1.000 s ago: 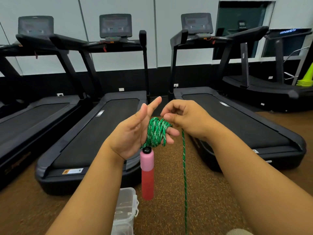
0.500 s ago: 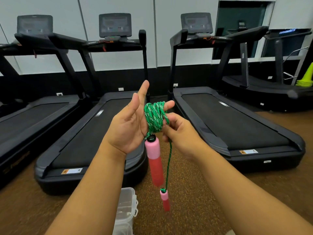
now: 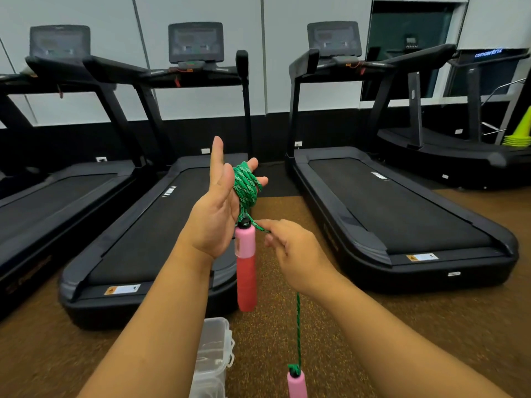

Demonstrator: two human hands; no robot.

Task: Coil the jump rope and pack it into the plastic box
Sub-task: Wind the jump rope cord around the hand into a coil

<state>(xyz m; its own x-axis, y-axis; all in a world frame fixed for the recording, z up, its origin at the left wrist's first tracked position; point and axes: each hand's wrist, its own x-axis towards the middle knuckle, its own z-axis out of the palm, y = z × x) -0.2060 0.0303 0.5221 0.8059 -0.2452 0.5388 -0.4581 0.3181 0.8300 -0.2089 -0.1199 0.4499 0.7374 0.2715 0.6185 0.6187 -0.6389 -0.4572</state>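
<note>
Left-hand fingers [image 3: 253,165] spread and upright, green jump rope [image 3: 244,186] coiled around them; thumb clear of the coil. Left hand [image 3: 214,214] palm faces right. One pink-red handle [image 3: 245,265] hangs straight down from the coil, just beside the left wrist. Right hand [image 3: 296,254] pinches the free rope strand just below the coil; strand drops under it to the second handle [image 3: 296,384], dangling. Clear plastic box [image 3: 212,357] on the brown floor [image 3: 359,326] below the left forearm, lid closed. Treadmills [image 3: 402,214] behind.
</note>
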